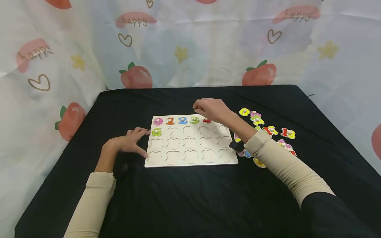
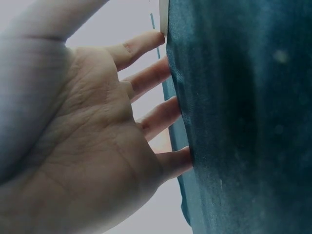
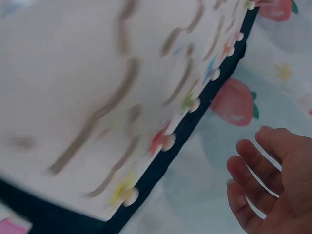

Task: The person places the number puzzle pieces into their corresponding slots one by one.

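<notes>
A white wooden number-puzzle board [image 1: 165,148] lies on the black cloth, with knobbed number pieces in its top row. A green 6 [image 1: 156,132] sits at the left of the second row; the other recesses in view are bare. My left hand [image 1: 126,142] touches the board's left edge, thumb and fingers spread, palm showing in the left wrist view. Above the board's far edge hovers my right hand [image 1: 215,110], its fingers loosely bent with nothing between them in the right wrist view. The right forearm hides the top row's right end from the head view; a yellow piece [image 3: 122,190] appears there.
Loose knobbed pieces lie right of the board, among them a yellow 0 [image 1: 244,112] and a red-and-yellow piece [image 1: 288,133]. Some are partly covered by the right forearm. A curtain [image 1: 196,43] printed with fruit and hearts hangs behind the table [image 1: 190,198].
</notes>
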A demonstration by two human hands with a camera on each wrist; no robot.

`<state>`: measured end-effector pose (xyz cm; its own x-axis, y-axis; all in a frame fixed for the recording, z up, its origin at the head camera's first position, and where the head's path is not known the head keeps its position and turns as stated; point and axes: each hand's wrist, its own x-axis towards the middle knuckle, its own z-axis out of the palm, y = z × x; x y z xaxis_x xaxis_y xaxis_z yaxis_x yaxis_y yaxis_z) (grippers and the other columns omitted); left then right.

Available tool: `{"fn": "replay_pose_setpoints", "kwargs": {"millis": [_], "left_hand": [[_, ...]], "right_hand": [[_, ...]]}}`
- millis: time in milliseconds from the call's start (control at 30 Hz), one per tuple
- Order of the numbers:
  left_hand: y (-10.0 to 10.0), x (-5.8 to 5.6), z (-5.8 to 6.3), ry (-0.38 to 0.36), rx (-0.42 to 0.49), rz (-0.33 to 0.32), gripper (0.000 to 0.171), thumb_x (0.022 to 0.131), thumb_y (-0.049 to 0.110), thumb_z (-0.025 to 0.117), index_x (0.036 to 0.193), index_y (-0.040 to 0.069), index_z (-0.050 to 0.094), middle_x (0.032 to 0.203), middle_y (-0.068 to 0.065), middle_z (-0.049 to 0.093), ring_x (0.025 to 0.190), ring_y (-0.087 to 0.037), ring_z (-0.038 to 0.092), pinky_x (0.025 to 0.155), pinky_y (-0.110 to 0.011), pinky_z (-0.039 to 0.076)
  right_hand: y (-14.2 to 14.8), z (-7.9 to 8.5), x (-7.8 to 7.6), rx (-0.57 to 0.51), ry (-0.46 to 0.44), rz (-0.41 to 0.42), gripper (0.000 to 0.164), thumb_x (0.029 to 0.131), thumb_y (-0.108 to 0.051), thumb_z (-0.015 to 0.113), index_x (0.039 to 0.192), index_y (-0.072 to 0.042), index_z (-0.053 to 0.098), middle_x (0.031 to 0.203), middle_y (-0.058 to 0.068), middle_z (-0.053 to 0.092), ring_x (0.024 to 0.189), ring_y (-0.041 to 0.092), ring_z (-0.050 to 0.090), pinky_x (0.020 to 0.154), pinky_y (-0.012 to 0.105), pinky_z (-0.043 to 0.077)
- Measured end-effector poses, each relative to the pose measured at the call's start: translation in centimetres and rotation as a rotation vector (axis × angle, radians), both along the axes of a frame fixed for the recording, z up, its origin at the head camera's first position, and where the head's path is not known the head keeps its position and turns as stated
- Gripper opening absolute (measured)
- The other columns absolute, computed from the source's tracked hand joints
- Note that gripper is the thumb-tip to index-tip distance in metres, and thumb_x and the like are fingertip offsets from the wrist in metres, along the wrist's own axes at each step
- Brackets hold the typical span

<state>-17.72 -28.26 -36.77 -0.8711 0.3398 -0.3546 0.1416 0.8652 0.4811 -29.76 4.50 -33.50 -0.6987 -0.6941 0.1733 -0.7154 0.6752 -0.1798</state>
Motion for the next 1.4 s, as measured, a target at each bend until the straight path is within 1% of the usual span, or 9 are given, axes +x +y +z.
{"fn": "replay_pose_setpoints", "kwargs": {"millis": [100, 333, 500, 600, 700, 833, 933, 1200, 1400], "left_hand": [[0.0, 0.0, -0.1, 0.0, 0.004, 0.001, 0.106, 0.067, 0.049, 0.08, 0.148, 0.006, 0.025, 0.148, -0.02, 0.018, 0.122, -0.04, 0.02, 0.094, -0.062, 0.027], [-0.1, -0.1, -0.9, 0.004, 0.003, -0.014, 0.105, 0.068, 0.051, 0.078, 0.148, 0.006, 0.025, 0.148, -0.02, 0.018, 0.123, -0.041, 0.02, 0.096, -0.062, 0.026], [-0.4, -0.1, -1.1, 0.007, -0.001, -0.011, 0.107, 0.068, 0.052, 0.078, 0.148, 0.006, 0.025, 0.148, -0.02, 0.018, 0.123, -0.041, 0.02, 0.096, -0.063, 0.026], [-0.6, 0.0, -1.0, 0.006, -0.001, 0.0, 0.108, 0.066, 0.054, 0.078, 0.148, 0.007, 0.025, 0.149, -0.02, 0.017, 0.123, -0.041, 0.02, 0.096, -0.063, 0.026], [-0.7, 0.1, -0.9, 0.007, -0.004, -0.003, 0.109, 0.066, 0.055, 0.078, 0.148, 0.006, 0.024, 0.148, -0.021, 0.017, 0.123, -0.042, 0.02, 0.095, -0.063, 0.027], [-0.6, 0.0, -0.7, 0.009, -0.003, -0.004, 0.108, 0.067, 0.053, 0.078, 0.148, 0.006, 0.024, 0.149, -0.021, 0.017, 0.123, -0.042, 0.02, 0.095, -0.063, 0.027], [-0.6, -0.1, -0.5, 0.016, 0.003, -0.005, 0.107, 0.068, 0.051, 0.078, 0.148, 0.005, 0.025, 0.148, -0.022, 0.017, 0.122, -0.042, 0.02, 0.095, -0.063, 0.027], [-0.5, 0.0, -0.5, 0.015, -0.011, -0.002, 0.107, 0.067, 0.052, 0.078, 0.148, 0.006, 0.024, 0.149, -0.02, 0.017, 0.124, -0.042, 0.02, 0.096, -0.064, 0.027], [-0.3, 0.0, -0.3, 0.014, -0.016, -0.006, 0.107, 0.067, 0.053, 0.078, 0.148, 0.006, 0.025, 0.149, -0.02, 0.017, 0.123, -0.042, 0.02, 0.095, -0.063, 0.028]], "right_hand": [[1.9, -0.3, -0.3, -0.018, 0.005, -0.07, 0.02, 0.092, -0.018, 0.062, 0.11, -0.01, 0.065, 0.094, 0.003, 0.064, 0.082, 0.018, 0.059, 0.069, 0.035, 0.047], [7.3, -0.9, -1.8, -0.019, -0.062, -0.291, 0.02, 0.092, -0.018, 0.063, 0.108, -0.006, 0.066, 0.097, 0.009, 0.06, 0.085, 0.024, 0.057, 0.071, 0.042, 0.046], [10.8, -0.5, -2.8, 0.006, -0.15, -0.417, 0.023, 0.094, -0.017, 0.06, 0.109, -0.001, 0.065, 0.1, 0.016, 0.062, 0.082, 0.029, 0.058, 0.069, 0.046, 0.047], [12.6, 0.0, -3.0, 0.028, -0.204, -0.482, 0.023, 0.094, -0.015, 0.059, 0.109, 0.002, 0.064, 0.102, 0.018, 0.062, 0.081, 0.031, 0.058, 0.068, 0.047, 0.046], [14.1, 0.1, -3.3, 0.074, -0.26, -0.533, 0.021, 0.093, -0.012, 0.058, 0.105, 0.004, 0.064, 0.098, 0.018, 0.061, 0.077, 0.03, 0.056, 0.066, 0.045, 0.045], [15.3, -0.2, -3.4, 0.124, -0.339, -0.56, 0.018, 0.091, -0.01, 0.06, 0.1, 0.006, 0.064, 0.09, 0.017, 0.06, 0.076, 0.03, 0.054, 0.065, 0.042, 0.044], [15.7, -0.5, -3.5, 0.127, -0.361, -0.549, 0.017, 0.091, -0.008, 0.06, 0.097, 0.007, 0.064, 0.088, 0.017, 0.06, 0.075, 0.029, 0.055, 0.065, 0.041, 0.045], [15.9, -1.0, -3.9, 0.104, -0.327, -0.54, 0.014, 0.09, -0.004, 0.059, 0.092, 0.009, 0.065, 0.083, 0.018, 0.061, 0.072, 0.029, 0.055, 0.064, 0.04, 0.045], [16.3, -0.7, -3.7, 0.074, -0.265, -0.555, 0.017, 0.09, -0.006, 0.059, 0.088, 0.007, 0.069, 0.078, 0.016, 0.064, 0.064, 0.025, 0.055, 0.059, 0.036, 0.045]]}}
